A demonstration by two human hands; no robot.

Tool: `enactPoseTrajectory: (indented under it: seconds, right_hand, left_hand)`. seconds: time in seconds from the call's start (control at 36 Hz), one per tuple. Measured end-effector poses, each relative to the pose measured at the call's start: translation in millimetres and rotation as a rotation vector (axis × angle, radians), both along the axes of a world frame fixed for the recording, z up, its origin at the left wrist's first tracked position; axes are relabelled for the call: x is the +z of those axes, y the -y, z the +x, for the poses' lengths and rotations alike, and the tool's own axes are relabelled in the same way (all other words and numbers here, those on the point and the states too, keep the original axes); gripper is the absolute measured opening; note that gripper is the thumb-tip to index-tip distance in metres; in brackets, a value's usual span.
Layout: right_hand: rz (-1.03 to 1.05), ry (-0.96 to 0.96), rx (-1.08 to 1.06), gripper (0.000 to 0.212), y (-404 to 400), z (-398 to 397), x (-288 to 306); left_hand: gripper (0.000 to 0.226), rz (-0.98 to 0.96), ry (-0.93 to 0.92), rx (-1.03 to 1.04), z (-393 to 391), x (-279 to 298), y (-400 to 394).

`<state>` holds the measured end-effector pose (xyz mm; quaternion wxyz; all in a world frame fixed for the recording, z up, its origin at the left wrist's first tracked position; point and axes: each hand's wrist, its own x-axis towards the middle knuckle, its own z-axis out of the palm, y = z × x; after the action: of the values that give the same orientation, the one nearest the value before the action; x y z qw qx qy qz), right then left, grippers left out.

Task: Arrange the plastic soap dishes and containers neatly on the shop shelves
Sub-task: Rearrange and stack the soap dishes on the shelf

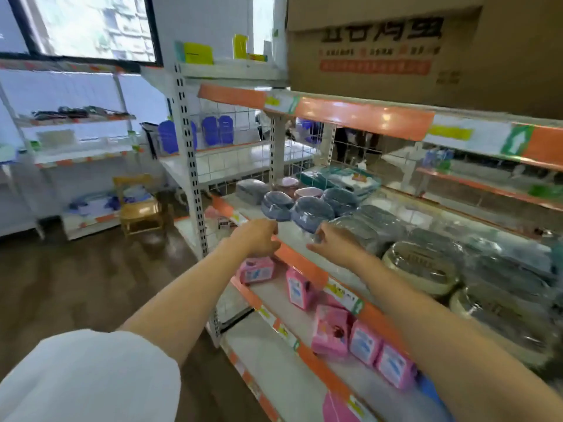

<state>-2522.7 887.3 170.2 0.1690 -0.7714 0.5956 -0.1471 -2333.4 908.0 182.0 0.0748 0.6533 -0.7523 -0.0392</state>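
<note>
Clear crinkly wrap covers the grey-blue soap dishes (312, 213) at the shelf's (300, 258) near left edge: light, slippery. Right hand (333, 239) pinches the wrap; left hand (259, 236) hovers, loosely curled, empty. Better cup the rims.

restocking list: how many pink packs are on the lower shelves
6 pink packs: one under the left hand, one right of it, three clustered further right, one cut off at the bottom edge. More may be hidden.
</note>
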Motion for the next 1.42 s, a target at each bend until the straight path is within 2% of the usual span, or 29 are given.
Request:
enactPoseTrajectory:
  seconds: [0.28,0.5,0.64,0.81,0.89,1.0,1.11,1.28,1.42]
  right_hand:
    - [0.051,0.048,-0.145,0.040,56,104,-3]
    - [0.084,0.021,-0.230,0.039,99,126,-10]
    - [0.051,0.075,-0.282,0.030,139,138,-6]
    - [-0.034,0.090,-0.345,0.043,202,154,-6]
    - [-0.040,0.018,-0.406,0.050,234,159,-10]
    - [-0.035,-0.004,-0.462,0.032,262,156,-15]
    - [0.018,0.102,-0.521,0.038,274,154,-12]
    - [0.005,0.229,-0.614,0.009,297,152,-23]
    - [-0.038,0.209,-0.662,0.008,316,152,-39]
  left_hand:
    - [0.039,-0.019,-0.022,-0.047,119,16,78]
    - [0.041,0.088,-0.125,-0.141,131,-5,136]
    - [0.031,0.084,-0.065,-0.227,132,2,173]
    - [0.034,0.078,-0.021,-0.303,142,23,226]
    - [0.035,0.068,-0.018,-0.243,148,33,254]
    - [0.033,0.064,-0.039,-0.224,153,23,293]
    - [0.031,0.097,-0.087,-0.270,152,12,315]
    - [0.026,0.084,-0.156,-0.381,144,-5,356]
    - [0.029,0.045,-0.183,-0.421,141,-16,392]
